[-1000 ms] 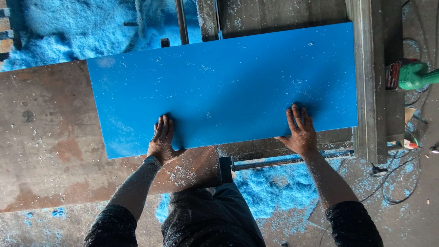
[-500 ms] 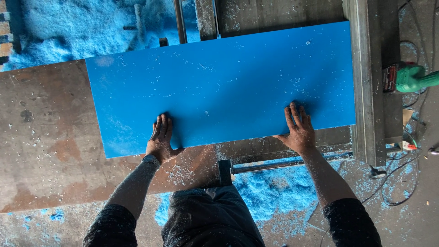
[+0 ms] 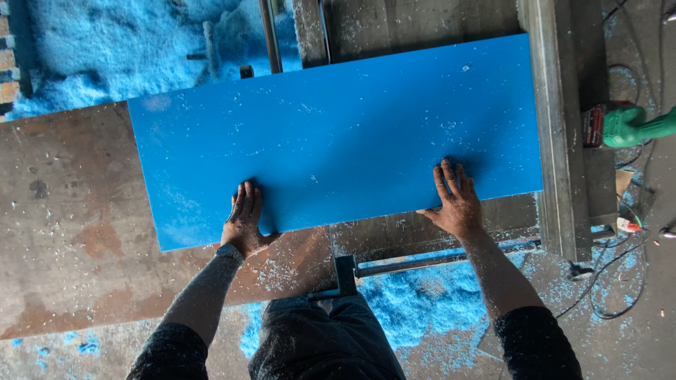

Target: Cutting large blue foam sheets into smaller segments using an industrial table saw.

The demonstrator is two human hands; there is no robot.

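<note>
Hands flat, fingers spread: left hand (image 3: pixel 243 222) & right hand (image 3: pixel 456 203) press blue panel (image 3: pixel 338 134).

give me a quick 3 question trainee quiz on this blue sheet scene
1. True or false: both hands lie flat on the blue sheet.
2. Which thing lies beyond the metal rail on the right? A) green power tool B) red bucket C) wooden mallet
3. What covers the floor near the worktable?

Key:
1. True: the left hand and the right hand press palm down on the sheet's near edge.
2. A, the green power tool.
3. Blue shavings.
</note>
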